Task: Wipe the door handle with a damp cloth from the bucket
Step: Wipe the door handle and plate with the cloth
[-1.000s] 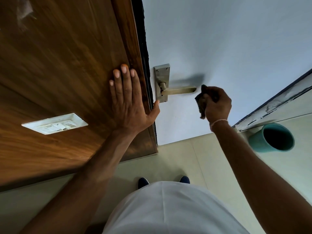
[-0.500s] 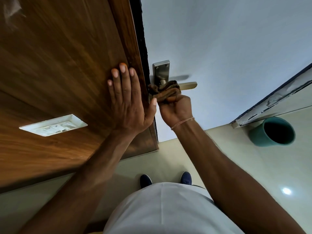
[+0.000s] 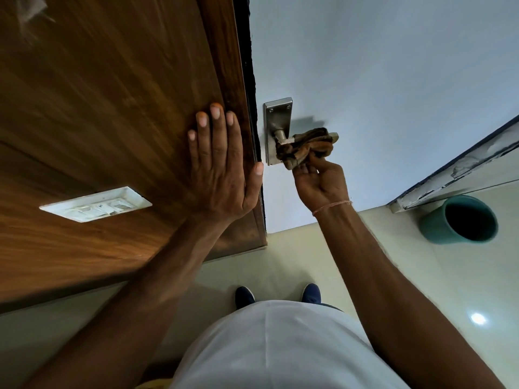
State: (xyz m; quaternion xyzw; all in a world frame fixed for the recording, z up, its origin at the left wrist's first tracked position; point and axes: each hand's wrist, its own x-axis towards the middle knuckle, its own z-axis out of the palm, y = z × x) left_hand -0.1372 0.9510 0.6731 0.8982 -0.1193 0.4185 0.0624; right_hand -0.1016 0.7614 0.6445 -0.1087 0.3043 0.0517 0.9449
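A steel lever door handle [image 3: 276, 127] sits on a pale door, its plate upright and its lever running right. A brown cloth [image 3: 306, 147] is wrapped over the lever, hiding most of it; only the lever's tip and stem show. My right hand [image 3: 320, 183] grips the cloth from below, fingers closed around it. My left hand [image 3: 219, 167] lies flat with fingers spread against the wooden panel just left of the handle, holding nothing. A teal bucket [image 3: 432, 223] stands on the floor at the right.
A white switch plate [image 3: 95, 203] is fixed to the wooden panel [image 3: 98, 94] at the left. A chipped door frame strip [image 3: 455, 167] runs along the right. Cream floor tiles [image 3: 292, 254] and my dark shoes lie below.
My right hand brought the cloth onto the handle beside the plate, then slid it right along the lever toward its tip. My left hand stayed pressed on the wood.
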